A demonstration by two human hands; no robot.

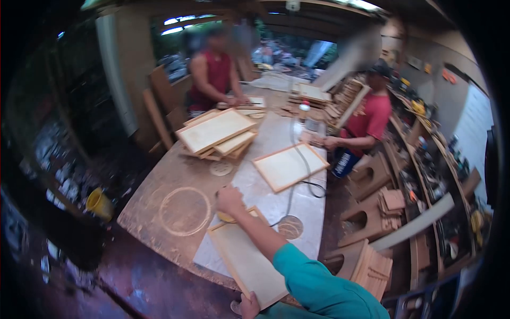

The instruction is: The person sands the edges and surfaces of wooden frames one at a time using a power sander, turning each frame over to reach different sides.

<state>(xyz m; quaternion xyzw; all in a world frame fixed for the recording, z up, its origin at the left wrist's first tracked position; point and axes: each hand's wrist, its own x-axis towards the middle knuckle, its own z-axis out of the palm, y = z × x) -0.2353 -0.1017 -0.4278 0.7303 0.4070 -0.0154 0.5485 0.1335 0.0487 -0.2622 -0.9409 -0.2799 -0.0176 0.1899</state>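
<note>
A shallow wooden tray (249, 260) with a pale flat base and light wood rim lies at the near end of the worktable. My left hand (249, 307) grips its near corner, thumb over the rim. At its far end, my right hand (230, 200) is closed over a yellow corded power tool (226, 217), mostly hidden under the palm. The tool sits right at the tray's rim, and a black cord (291, 204) trails from there across the table. Farther along lies a second similar tray (290, 166).
More trays (217, 130) are stacked on the worktable (143, 204). A person in a sleeveless red top (204, 80) works at the far left, another in a red shirt (369, 114) at the right. Wooden step-like pieces (366, 212) stand right; a yellow bucket (99, 204) is left.
</note>
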